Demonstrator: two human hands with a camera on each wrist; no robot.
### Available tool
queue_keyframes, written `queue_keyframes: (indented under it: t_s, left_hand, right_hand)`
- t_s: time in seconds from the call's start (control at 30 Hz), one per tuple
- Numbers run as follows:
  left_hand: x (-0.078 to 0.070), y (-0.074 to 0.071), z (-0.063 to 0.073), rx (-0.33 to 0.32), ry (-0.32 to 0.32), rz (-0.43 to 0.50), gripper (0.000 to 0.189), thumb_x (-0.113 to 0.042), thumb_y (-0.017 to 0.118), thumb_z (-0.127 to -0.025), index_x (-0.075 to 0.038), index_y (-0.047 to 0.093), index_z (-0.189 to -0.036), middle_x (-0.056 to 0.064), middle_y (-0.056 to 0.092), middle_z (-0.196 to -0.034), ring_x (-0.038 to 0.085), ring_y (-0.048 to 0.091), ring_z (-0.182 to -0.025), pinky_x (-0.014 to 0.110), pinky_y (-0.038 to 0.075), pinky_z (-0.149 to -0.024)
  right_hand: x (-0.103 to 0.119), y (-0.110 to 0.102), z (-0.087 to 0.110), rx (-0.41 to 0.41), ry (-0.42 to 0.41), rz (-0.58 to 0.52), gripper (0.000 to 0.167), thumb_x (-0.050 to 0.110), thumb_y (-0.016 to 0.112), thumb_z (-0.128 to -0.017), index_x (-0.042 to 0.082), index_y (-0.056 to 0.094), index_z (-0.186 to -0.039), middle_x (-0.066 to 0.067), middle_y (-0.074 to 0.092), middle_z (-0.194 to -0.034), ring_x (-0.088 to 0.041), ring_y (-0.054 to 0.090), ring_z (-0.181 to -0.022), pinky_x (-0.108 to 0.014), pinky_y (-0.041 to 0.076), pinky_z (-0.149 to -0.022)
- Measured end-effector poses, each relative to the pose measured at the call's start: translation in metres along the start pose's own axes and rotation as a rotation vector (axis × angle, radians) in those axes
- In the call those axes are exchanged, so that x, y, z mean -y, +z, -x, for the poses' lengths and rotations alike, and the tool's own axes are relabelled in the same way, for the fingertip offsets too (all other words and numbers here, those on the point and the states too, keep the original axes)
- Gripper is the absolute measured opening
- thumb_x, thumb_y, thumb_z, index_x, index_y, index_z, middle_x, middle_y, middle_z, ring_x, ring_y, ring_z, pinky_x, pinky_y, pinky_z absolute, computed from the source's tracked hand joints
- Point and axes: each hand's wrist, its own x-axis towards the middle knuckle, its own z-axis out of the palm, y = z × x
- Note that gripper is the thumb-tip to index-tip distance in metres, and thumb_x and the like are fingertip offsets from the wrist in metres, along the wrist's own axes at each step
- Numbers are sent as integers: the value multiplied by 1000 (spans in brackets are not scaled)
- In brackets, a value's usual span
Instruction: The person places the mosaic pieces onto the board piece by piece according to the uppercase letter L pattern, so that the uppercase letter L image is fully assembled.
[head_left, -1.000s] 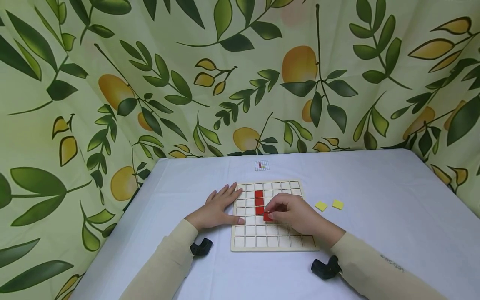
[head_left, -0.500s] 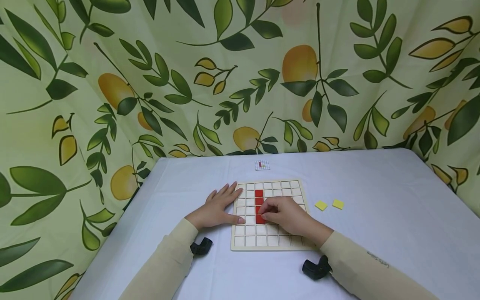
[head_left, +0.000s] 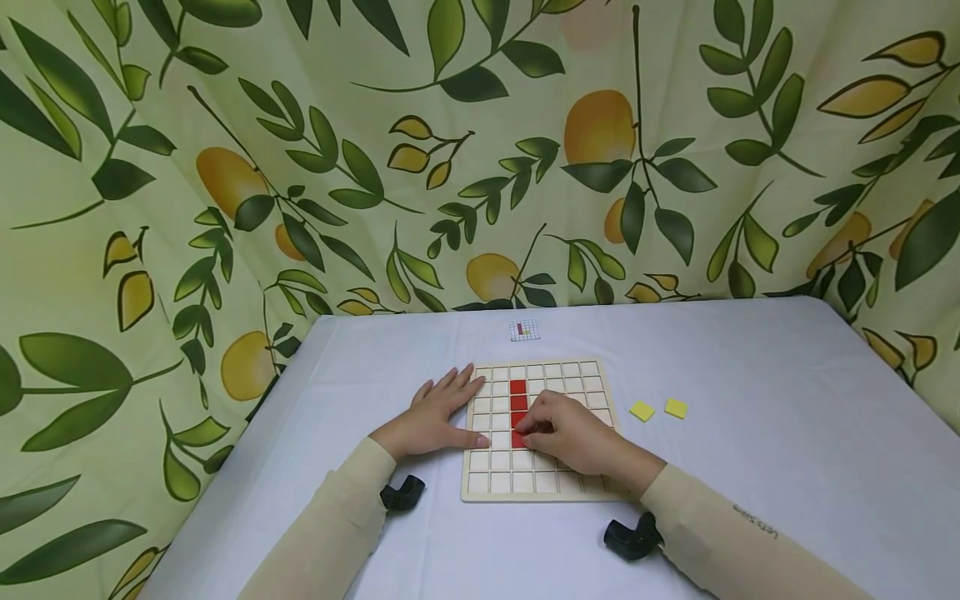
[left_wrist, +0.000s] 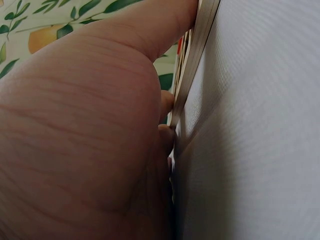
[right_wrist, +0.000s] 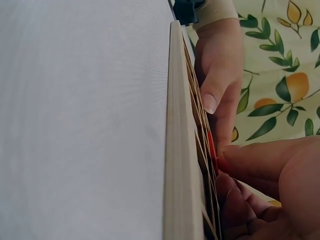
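A wooden grid board (head_left: 498, 493) with white squares lies on the table. Several red square tiles (head_left: 518, 395) form one column in it, running towards the front. My right hand (head_left: 576, 432) bends over the board, thumb and index fingertips at the nearest red tile (head_left: 518, 440), which sits in line below the others. In the right wrist view those fingertips pinch close at a red tile (right_wrist: 211, 145) just above the board's surface. My left hand (head_left: 435, 418) lies with spread fingers on the board's left edge, thumb (left_wrist: 165, 25) reaching over the rim.
Two yellow square tiles (head_left: 641, 411) lie right of the board on the white-covered table (head_left: 765, 483). Behind the board is a small printed grid card (head_left: 524, 331) with red and yellow marks. A leaf-and-fruit patterned curtain (head_left: 450, 167) hangs behind the table.
My right hand has moved left with the red tile, bringing it into the column's nearest square. Since then its fingers have shifted slightly over the tile. My left hand has stayed still.
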Motion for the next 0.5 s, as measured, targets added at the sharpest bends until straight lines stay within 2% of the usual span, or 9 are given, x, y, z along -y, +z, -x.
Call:
queue_keyframes:
  t_s: [0.13,0.23,0.4,0.5]
  left_hand:
    - [0,0,0,0,2,0,110,-74,78,-88,-25,31,-174,-4,9,-182,24,-2,-166,55,-6,-129]
    - [1,0,0,-2,5,3,110,-74,78,-88,-25,31,-174,-4,9,-182,24,-2,-166,56,-6,-129]
    - [0,0,0,-4,-2,6,111,-74,79,-87,-26,31,-174,-5,9,-182,23,-2,-166,55,-6,-129]
    - [0,1,-1,-3,-9,7,111,-74,79,-86,-27,31,-174,-5,9,-181,22,-2,-166,54,-6,-129]
  right_hand:
    - [1,-1,1,10,-7,10,12,10,78,-102,14,85,-111,7,63,-102,-15,59,-96,-37,51,-87]
    - [1,-2,2,16,1,-1,12,15,77,-104,17,84,-113,9,66,-106,-16,60,-101,-41,52,-93]
    - [2,-9,3,33,34,-101,18,27,71,-108,16,80,-120,7,71,-115,-22,61,-107,-47,51,-98]
    - [2,-13,3,42,51,-197,28,33,67,-111,12,77,-126,1,73,-114,-25,64,-104,-47,53,-95]
